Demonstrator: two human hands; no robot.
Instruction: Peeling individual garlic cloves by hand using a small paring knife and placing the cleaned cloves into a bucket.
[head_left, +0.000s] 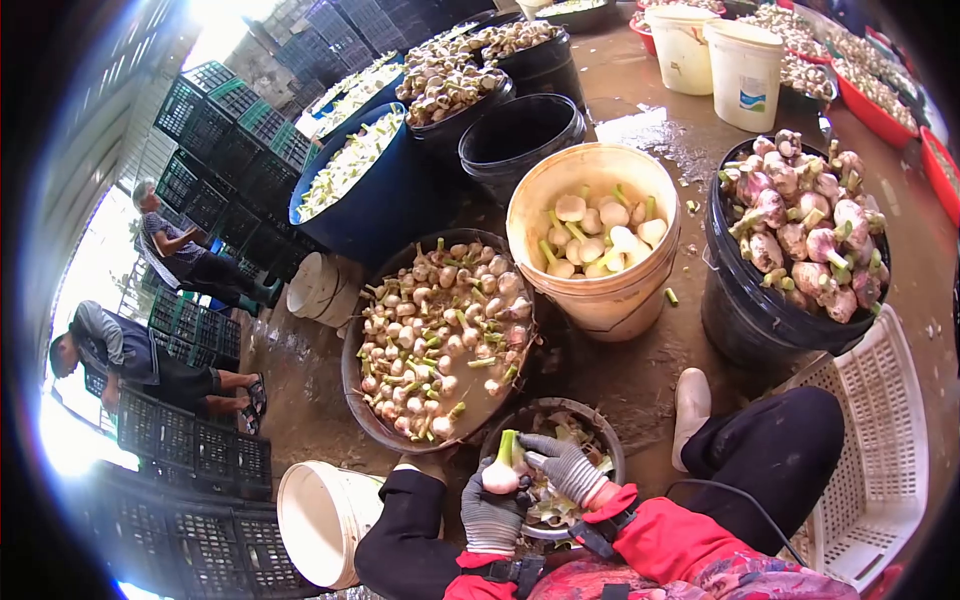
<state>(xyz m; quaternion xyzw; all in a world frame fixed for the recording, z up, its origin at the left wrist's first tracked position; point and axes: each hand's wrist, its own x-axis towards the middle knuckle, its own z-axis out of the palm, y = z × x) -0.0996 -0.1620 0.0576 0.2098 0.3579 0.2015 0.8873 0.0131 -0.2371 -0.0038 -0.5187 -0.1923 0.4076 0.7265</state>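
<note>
My left hand (491, 510), in a grey glove with a dark palm, grips a white garlic bulb (500, 477) with a thick green stem standing up from it. Close against the bulb's right side, my right hand (561, 466) wears a matching glove. Its thumb and fingers close around a small pale object (535, 459), possibly a knife; it is too small to make out. Both hands are above a round basin (616, 442) that contains garlic skins and trimmings (551, 511). Just beyond, a wide dark tub (358, 416) contains many garlic bulbs (420, 337) in murky water.
Peeled bulbs lie in a cream bucket (622, 311); unpeeled garlic heaps over a black bucket (739, 300). A white bucket (330, 517) lies tipped at left, and a white plastic crate (874, 450) stands at right. Two people (176, 240) are near stacked crates (225, 135).
</note>
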